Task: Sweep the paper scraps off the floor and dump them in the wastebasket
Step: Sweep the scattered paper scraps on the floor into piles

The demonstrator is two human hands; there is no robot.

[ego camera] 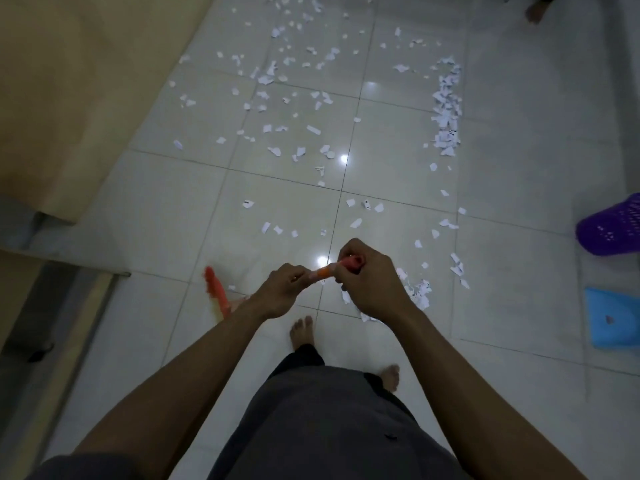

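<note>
Orange broom handle: gripped by both hands, right hand at its top end, left hand lower. Broom head low-left, blurred. Paper scraps scattered ahead; purple wastebasket far right.

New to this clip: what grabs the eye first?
White paper scraps litter the tiles ahead, with a denser strip at right. Centre frame, the left hand and right hand grip an orange broom handle. A purple basket lies tipped at the right edge.
</note>
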